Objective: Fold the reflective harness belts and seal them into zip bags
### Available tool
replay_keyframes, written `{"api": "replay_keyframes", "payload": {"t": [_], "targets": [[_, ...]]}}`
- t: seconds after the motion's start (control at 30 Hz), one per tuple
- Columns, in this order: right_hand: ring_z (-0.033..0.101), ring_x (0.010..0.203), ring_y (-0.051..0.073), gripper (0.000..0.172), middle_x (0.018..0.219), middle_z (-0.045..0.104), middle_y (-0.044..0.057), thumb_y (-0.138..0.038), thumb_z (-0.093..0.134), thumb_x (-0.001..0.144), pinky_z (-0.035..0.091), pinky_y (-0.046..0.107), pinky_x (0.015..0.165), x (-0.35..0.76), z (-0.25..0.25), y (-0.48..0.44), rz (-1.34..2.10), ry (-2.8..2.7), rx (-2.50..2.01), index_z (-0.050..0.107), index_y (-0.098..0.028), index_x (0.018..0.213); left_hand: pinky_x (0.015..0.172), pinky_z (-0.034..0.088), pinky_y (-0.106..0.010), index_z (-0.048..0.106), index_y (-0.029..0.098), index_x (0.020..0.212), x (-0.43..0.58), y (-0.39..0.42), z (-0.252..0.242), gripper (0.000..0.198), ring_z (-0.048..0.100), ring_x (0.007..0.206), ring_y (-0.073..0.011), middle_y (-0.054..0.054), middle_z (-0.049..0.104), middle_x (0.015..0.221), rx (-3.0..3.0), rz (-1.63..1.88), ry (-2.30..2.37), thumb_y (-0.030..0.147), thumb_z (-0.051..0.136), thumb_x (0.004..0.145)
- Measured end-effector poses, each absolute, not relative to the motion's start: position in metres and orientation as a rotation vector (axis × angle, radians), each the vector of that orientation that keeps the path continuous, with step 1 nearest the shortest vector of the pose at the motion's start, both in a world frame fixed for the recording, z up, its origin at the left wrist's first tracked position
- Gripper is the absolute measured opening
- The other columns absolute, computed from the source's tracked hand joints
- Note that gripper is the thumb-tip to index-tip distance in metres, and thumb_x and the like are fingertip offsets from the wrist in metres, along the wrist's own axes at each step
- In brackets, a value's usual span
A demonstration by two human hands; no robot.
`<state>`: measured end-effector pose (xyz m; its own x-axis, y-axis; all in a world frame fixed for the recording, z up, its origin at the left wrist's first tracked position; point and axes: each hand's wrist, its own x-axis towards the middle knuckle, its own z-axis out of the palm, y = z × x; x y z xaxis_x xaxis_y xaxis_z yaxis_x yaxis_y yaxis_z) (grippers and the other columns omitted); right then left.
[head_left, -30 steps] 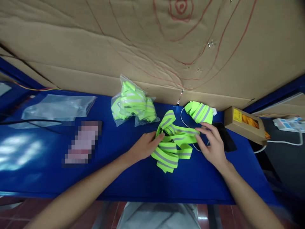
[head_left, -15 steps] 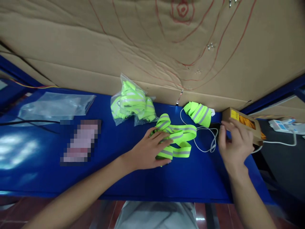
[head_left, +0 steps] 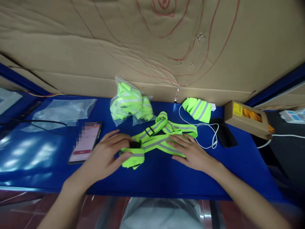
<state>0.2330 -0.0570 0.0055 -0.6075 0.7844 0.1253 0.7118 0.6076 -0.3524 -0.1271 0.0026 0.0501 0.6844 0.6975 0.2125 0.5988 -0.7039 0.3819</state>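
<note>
A neon yellow-green strap (head_left: 154, 143) with a grey stripe lies loosely looped on the blue table. My left hand (head_left: 106, 154) grips its left end, fingers and thumb around a folded part beside a black buckle (head_left: 135, 144). A second black buckle (head_left: 149, 131) shows on the upper loop. My right hand (head_left: 188, 149) lies flat on the strap's right part, its fingers spread.
Bagged green straps (head_left: 130, 101) stand at the back. A rolled strap (head_left: 197, 109), white cable (head_left: 215, 136), black tray (head_left: 224, 133) and cardboard box (head_left: 249, 119) are at the right. A phone (head_left: 87, 143) and clear bag (head_left: 68, 109) lie left.
My left hand has moved left with one end of the strap, which is now more spread out. My right hand has come from beside the box down onto the strap. The view has shifted slightly.
</note>
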Motion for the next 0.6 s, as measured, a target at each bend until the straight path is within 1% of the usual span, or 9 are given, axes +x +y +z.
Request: {"api": "replay_keyframes", "payload": {"t": [0.07,0.13,0.2,0.27,0.33,0.4,0.43,0.5,0.6], "targets": [[0.045,0.149,0.03,0.057,0.16,0.049,0.01,-0.043,0.056,0.103,0.039,0.06,0.117,0.235,0.007,-0.059,0.388,-2.575,-1.217,0.043,-0.028,0.156,0.099,0.05,-0.048,0.067,0.024,0.092,-0.14,-0.009,0.049,0.024,0.072,0.093,-0.0267,-0.005,0.077,0.098,2.577,0.638,1.294,0.04,0.051,0.1],[0.048,0.146,0.031,0.057,0.157,0.052,0.01,-0.046,0.059,0.101,0.042,0.059,0.114,0.234,0.008,-0.06,0.394,-2.572,-1.208,0.047,-0.028,0.154,0.094,0.053,-0.045,0.066,0.024,0.101,-0.136,-0.026,0.048,0.019,0.072,0.098,-0.0278,-0.006,0.076,0.104,2.522,0.817,1.5,0.039,0.055,0.099],[0.051,0.143,0.032,0.058,0.155,0.054,0.011,-0.05,0.061,0.099,0.045,0.058,0.11,0.234,0.009,-0.06,0.397,-2.566,-1.202,0.051,-0.027,0.151,0.096,0.054,-0.044,0.064,0.024,0.113,-0.117,-0.043,0.045,0.019,0.07,0.107,-0.0279,-0.008,0.074,0.114,2.51,0.943,1.524,0.034,0.058,0.099],[0.054,0.14,0.033,0.06,0.154,0.056,0.011,-0.055,0.062,0.098,0.047,0.057,0.108,0.233,0.01,-0.061,0.396,-2.563,-1.209,0.052,-0.028,0.15,0.094,0.054,-0.044,0.064,0.024,0.118,-0.093,-0.057,0.039,0.022,0.07,0.109,-0.0285,-0.009,0.073,0.119,2.598,0.886,1.409,0.034,0.059,0.098],[0.056,0.137,0.033,0.06,0.152,0.057,0.01,-0.056,0.061,0.097,0.049,0.057,0.106,0.234,0.011,-0.062,0.394,-2.562,-1.22,0.053,-0.029,0.15,0.096,0.051,-0.053,0.063,0.025,0.126,-0.076,-0.062,0.03,0.034,0.065,0.118,-0.0364,-0.014,0.065,0.137,2.72,0.66,1.451,0.041,0.063,0.096],[0.058,0.135,0.033,0.058,0.15,0.059,0.01,-0.054,0.061,0.098,0.049,0.057,0.106,0.234,0.012,-0.064,0.398,-2.556,-1.224,0.052,-0.031,0.15,0.1,0.047,-0.06,0.06,0.025,0.134,-0.075,-0.058,0.02,0.043,0.059,0.126,-0.0423,-0.018,0.055,0.149,2.72,0.514,1.602,0.042,0.064,0.096],[0.058,0.134,0.033,0.058,0.148,0.06,0.01,-0.053,0.062,0.098,0.05,0.057,0.105,0.234,0.012,-0.065,0.402,-2.556,-1.224,0.052,-0.031,0.151,0.101,0.047,-0.061,0.057,0.024,0.137,-0.079,-0.053,0.015,0.046,0.057,0.129,-0.0429,-0.02,0.052,0.149,2.662,0.528,1.68,0.042,0.064,0.096],[0.06,0.132,0.033,0.058,0.146,0.062,0.011,-0.049,0.064,0.097,0.051,0.057,0.104,0.234,0.011,-0.067,0.415,-2.558,-1.222,0.052,-0.03,0.151,0.105,0.048,-0.058,0.05,0.021,0.142,-0.097,-0.044,0.006,0.054,0.054,0.132,-0.0406,-0.021,0.052,0.144,2.493,0.694,1.754,0.042,0.065,0.095],[0.062,0.13,0.033,0.055,0.143,0.065,0.011,-0.046,0.067,0.096,0.052,0.058,0.106,0.231,0.016,-0.072,0.461,-2.54,-1.232,0.057,-0.029,0.147,0.112,0.044,-0.057,0.044,0.018,0.144,-0.127,-0.037,-0.001,0.061,0.052,0.134,-0.0375,-0.02,0.054,0.138,2.248,0.954,1.796,0.042,0.066,0.093]]}}
